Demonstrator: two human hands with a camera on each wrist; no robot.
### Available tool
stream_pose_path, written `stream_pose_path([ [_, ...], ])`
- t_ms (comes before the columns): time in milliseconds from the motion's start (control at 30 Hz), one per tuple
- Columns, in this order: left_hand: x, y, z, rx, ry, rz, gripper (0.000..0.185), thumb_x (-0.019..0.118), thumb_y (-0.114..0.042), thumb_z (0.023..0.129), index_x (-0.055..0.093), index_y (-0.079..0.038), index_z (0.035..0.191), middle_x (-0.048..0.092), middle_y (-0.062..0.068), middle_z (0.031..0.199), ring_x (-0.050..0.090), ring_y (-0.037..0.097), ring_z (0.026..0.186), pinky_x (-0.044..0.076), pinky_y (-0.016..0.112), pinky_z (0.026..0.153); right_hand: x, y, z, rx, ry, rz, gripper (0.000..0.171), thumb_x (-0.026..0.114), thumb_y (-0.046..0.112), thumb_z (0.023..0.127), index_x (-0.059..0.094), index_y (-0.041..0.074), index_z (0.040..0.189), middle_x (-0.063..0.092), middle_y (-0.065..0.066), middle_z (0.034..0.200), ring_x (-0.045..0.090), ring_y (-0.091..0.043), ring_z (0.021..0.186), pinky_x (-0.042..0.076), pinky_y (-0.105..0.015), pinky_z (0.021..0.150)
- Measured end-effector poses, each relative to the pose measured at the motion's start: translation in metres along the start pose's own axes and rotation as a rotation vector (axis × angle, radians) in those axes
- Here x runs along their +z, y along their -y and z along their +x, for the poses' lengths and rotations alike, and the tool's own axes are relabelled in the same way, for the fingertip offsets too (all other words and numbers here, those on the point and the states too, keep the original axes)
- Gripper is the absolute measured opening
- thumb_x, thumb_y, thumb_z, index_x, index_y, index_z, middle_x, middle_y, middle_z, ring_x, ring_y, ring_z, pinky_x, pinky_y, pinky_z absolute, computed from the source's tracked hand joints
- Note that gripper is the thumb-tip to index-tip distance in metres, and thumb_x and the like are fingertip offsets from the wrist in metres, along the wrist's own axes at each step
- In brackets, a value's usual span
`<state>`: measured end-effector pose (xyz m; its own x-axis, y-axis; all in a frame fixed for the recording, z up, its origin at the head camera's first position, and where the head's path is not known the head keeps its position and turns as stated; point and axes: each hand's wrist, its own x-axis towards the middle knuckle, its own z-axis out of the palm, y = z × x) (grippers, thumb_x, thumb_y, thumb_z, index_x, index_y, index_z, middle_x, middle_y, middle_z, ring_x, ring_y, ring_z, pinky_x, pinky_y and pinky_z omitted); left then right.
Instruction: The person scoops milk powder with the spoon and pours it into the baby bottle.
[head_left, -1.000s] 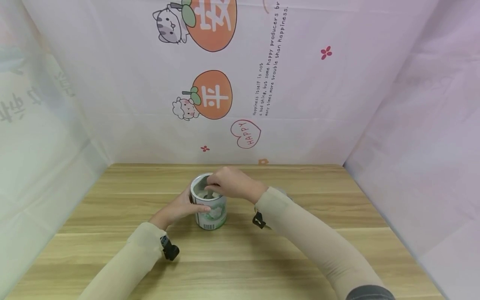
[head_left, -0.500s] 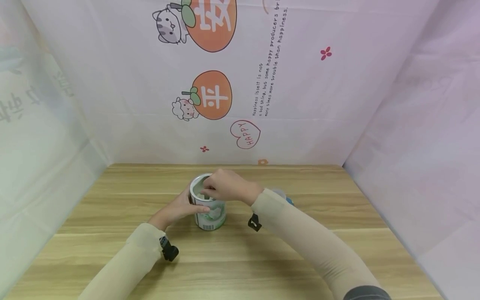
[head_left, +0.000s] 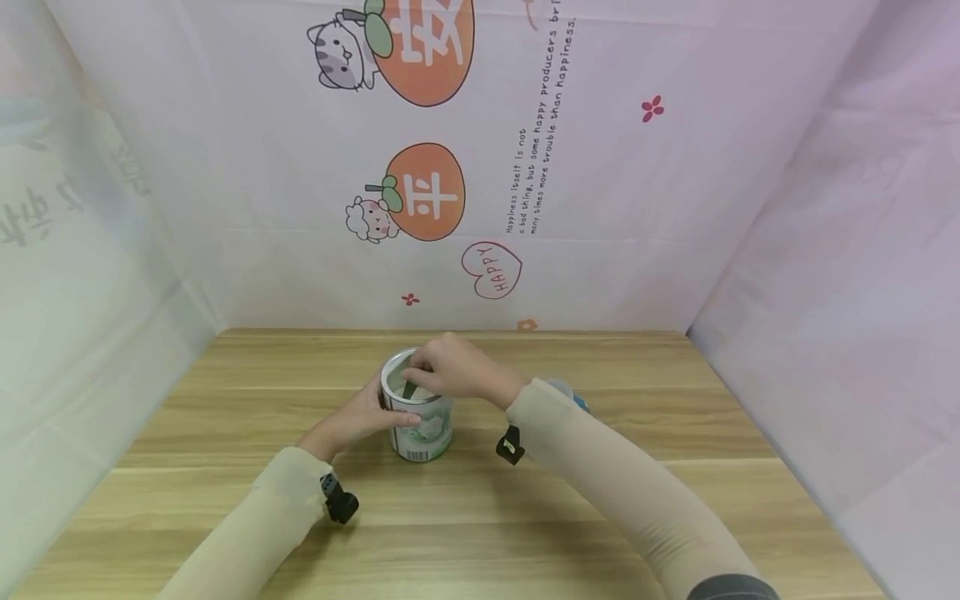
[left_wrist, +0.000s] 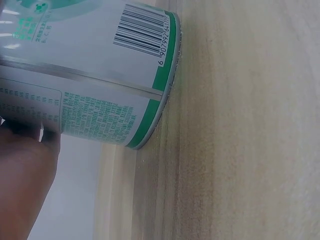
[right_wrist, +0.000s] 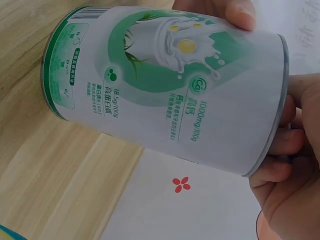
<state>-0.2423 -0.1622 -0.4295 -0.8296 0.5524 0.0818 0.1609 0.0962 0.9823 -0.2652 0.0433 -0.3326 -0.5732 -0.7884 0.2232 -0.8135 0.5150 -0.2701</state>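
An opened milk powder tin (head_left: 423, 429) stands upright on the wooden table, white and green with a silver rim. My left hand (head_left: 363, 414) grips it from the left, thumb across the front; that thumb (right_wrist: 242, 12) also shows in the right wrist view. Over the mouth of the tin, my right hand (head_left: 461, 371) pinches a thin dark handle (head_left: 408, 389), likely a spoon's, whose lower end is hidden inside. Pale powder shows within. In the right wrist view, the fingers of the right hand (right_wrist: 295, 180) are curled at the rim.
Behind the right sleeve, a clear round thing (head_left: 561, 386) and a blue piece (head_left: 581, 403) partly show on the table (head_left: 480, 533). White printed cloth (head_left: 592, 275) hangs at the back and on both sides.
The right hand has dipped slightly into the tin and come up again, shifting a little left with the dark handle, now tilted. The left hand and the tin stay put.
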Motion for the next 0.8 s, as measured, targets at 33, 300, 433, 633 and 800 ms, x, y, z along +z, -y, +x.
stream_pose_path([
  [33, 0.000, 0.000, 0.000, -0.004, -0.002, 0.001, 0.094, 0.078, -0.017, 0.089, 0.015, -0.028, 0.158, 0.045, 0.012, 0.147, 0.047, 0.031, 0.132, 0.040, 0.052, 0.106, 0.000, -0.001, -0.001, 0.004, -0.007, 0.023, 0.041, 0.062, 0.022, 0.101, 0.048, 0.016, 0.063, 0.039, 0.007, 0.054, 0.035, -0.004, 0.048, 0.033, -0.018, 0.047],
  [300, 0.000, 0.000, 0.000, 0.002, -0.014, -0.007, 0.094, 0.079, -0.016, 0.088, 0.017, -0.029, 0.157, 0.043, 0.009, 0.148, 0.044, 0.030, 0.134, 0.036, 0.055, 0.109, -0.005, -0.009, -0.006, 0.077, -0.041, 0.218, 0.035, 0.062, 0.022, 0.101, 0.063, 0.009, 0.069, 0.047, 0.007, 0.055, 0.037, -0.004, 0.048, 0.035, -0.019, 0.046],
  [433, 0.000, 0.000, 0.000, -0.006, -0.026, -0.012, 0.095, 0.080, -0.018, 0.087, 0.017, -0.029, 0.157, 0.042, 0.010, 0.149, 0.043, 0.031, 0.135, 0.035, 0.056, 0.109, -0.006, -0.014, -0.010, 0.136, -0.055, 0.274, 0.037, 0.060, 0.024, 0.102, 0.065, 0.004, 0.071, 0.047, 0.006, 0.055, 0.036, -0.005, 0.048, 0.034, -0.019, 0.046],
  [633, 0.000, 0.001, 0.001, -0.026, -0.042, -0.006, 0.096, 0.082, -0.020, 0.085, 0.018, -0.029, 0.157, 0.041, 0.009, 0.149, 0.041, 0.031, 0.136, 0.032, 0.056, 0.111, -0.006, -0.020, -0.016, 0.207, -0.088, 0.339, 0.031, 0.059, 0.025, 0.102, 0.074, 0.004, 0.084, 0.053, 0.004, 0.056, 0.040, -0.007, 0.049, 0.036, -0.020, 0.047],
  [800, 0.000, 0.003, 0.002, -0.019, -0.048, -0.001, 0.096, 0.083, -0.019, 0.085, 0.020, -0.030, 0.156, 0.042, 0.008, 0.148, 0.042, 0.030, 0.136, 0.032, 0.056, 0.111, -0.005, -0.024, -0.022, 0.250, -0.136, 0.369, 0.028, 0.060, 0.026, 0.101, 0.077, 0.009, 0.086, 0.049, 0.004, 0.055, 0.035, -0.008, 0.048, 0.030, -0.021, 0.045],
])
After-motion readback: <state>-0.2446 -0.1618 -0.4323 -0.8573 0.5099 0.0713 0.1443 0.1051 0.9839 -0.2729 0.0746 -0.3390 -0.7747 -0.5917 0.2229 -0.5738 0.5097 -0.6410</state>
